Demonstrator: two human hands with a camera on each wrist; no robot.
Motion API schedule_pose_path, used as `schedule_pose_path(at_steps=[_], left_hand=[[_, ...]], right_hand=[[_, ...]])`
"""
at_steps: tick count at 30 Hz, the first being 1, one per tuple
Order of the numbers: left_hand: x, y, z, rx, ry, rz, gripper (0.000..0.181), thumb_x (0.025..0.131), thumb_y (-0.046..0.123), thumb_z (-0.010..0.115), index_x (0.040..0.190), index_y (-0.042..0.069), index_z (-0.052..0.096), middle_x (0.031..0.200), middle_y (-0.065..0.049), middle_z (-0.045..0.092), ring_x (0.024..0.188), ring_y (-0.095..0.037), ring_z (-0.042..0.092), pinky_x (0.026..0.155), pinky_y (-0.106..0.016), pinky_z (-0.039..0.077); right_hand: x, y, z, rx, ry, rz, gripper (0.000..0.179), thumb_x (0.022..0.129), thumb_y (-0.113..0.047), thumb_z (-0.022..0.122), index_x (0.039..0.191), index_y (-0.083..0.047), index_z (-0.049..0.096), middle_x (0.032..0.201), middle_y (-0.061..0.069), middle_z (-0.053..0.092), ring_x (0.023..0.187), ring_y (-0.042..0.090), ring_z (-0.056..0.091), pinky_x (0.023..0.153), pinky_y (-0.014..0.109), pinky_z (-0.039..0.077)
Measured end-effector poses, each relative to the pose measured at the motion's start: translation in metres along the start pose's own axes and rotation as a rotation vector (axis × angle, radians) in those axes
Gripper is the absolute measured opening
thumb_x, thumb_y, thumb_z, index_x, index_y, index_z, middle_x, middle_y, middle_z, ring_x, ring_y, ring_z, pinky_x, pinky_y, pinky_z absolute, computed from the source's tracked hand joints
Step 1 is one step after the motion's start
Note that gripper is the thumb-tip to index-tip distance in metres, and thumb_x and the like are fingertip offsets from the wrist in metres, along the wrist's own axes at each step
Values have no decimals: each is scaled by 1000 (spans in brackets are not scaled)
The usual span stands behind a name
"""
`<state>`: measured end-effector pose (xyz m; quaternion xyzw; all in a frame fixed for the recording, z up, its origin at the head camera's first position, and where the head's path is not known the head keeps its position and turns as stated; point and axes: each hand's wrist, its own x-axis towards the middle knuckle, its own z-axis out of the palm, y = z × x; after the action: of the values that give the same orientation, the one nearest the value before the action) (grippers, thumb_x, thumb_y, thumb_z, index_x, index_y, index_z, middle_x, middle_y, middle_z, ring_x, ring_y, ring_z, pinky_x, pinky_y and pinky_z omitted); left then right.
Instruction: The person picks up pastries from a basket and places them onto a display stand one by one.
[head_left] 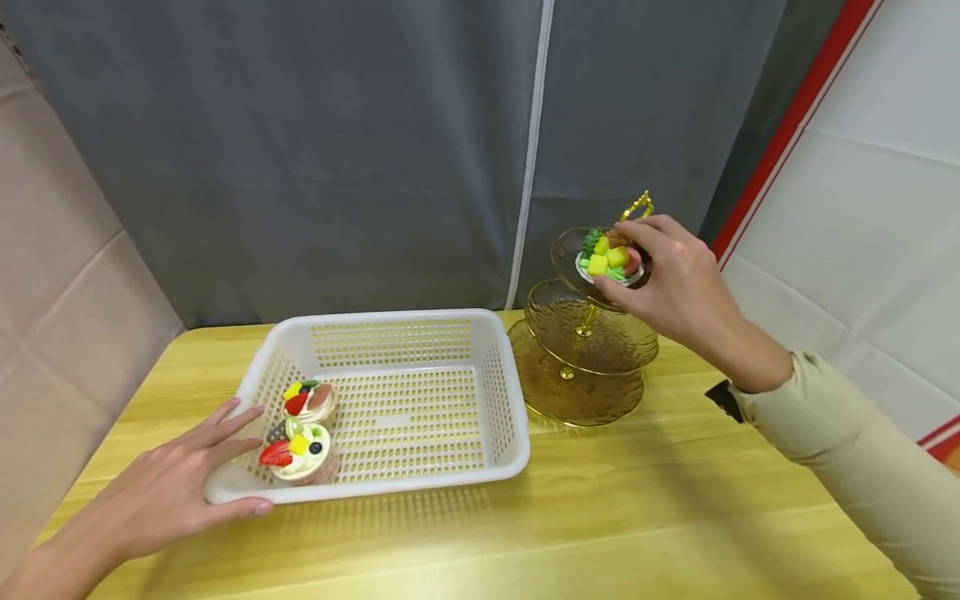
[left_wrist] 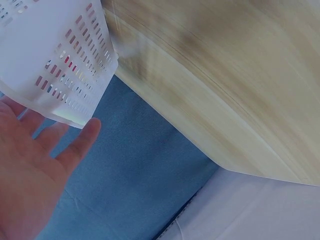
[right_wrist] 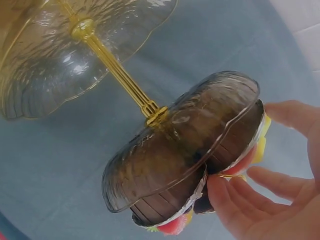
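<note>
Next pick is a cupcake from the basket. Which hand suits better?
Likely the left hand: it lies at the white basket, close beside the fruit-topped cupcakes there; the right hand, over at the tiered stand, grips another cupcake.

Behind the gripping right hand (head_left: 678, 279), the cake-stand top plate (head_left: 567, 257) is partly hidden; the left wrist view crops the plastic basket (left_wrist: 30, 55).

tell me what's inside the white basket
A nearer cake and a farther cake, both fruit-topped, sit at the left end of the white basket. The nearer one partly covers the farther; what lies directly beneath them cannot be seen.
</note>
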<state>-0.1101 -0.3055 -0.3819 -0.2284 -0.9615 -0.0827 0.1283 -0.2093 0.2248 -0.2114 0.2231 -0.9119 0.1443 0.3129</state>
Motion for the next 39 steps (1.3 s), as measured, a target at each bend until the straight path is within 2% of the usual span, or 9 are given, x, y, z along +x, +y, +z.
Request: schedule_pose_path(at_steps=[8,12,17,20,22,25,27,33,39], left_hand=[[0,0,1,-3,-6,0,72,71,68,77,124,19,70,151,-2,46,150,-16,21,74,-62,48],[0,1,1,1,-12,-2,72,71,68,76,124,19,70,151,-2,46,149,-18,23,73,-61,49],[1,1,1,2,-9,1,72,71,68,76,123,19,70,151,-3,46,149,-19,24,73,-61,49],[2,0,1,3,-9,3,72,71,69,76,123,19,71,151,-3,46,149,-20,25,74,-60,49],[2,0,0,4,-11,1,72,71,69,76,123,19,71,151,-3,46,149,-20,26,74,-60,49],[2,-1,0,3,-21,-7,72,71,68,76,123,19,70,152,-3,46,149,-20,25,74,-61,48],[2,-1,0,1,-24,-11,72,71,68,76,123,19,70,152,-3,46,149,-20,25,74,-62,48],[1,-2,1,2,-21,-9,72,71,68,76,123,19,70,151,-3,46,149,-19,24,74,-61,49],[-1,-2,0,6,-14,-10,72,70,68,77,123,19,70,151,-3,47,149,-19,24,74,-61,49]], right_hand=[[3,-7,-6,-12,65,-17,50,81,-21,76,126,-1,65,120,19,62,95,35,62,74,49,47],[6,-16,-9,-5,107,-44,47,82,-19,74,125,-3,66,119,15,64,84,30,62,69,45,43],[13,-32,-8,46,95,-55,52,83,-24,78,130,-6,64,124,12,63,77,27,62,70,45,46],[17,-41,-1,99,77,-105,57,82,-26,81,132,-6,62,128,11,63,75,26,64,74,45,50],[20,-47,5,141,64,-161,61,80,-27,83,133,-6,61,130,10,62,86,26,66,79,45,51],[24,-57,17,183,32,-246,66,78,-30,85,135,-7,60,134,9,60,106,25,65,85,45,51],[26,-65,25,204,3,-288,69,77,-33,85,136,-8,59,137,9,58,124,25,56,91,45,49],[30,-84,52,279,-128,-395,74,79,-36,83,141,-7,53,143,9,53,128,24,53,100,44,45],[34,-98,81,396,-337,-504,80,80,-35,83,146,-6,48,146,8,51,132,19,50,105,37,42]])
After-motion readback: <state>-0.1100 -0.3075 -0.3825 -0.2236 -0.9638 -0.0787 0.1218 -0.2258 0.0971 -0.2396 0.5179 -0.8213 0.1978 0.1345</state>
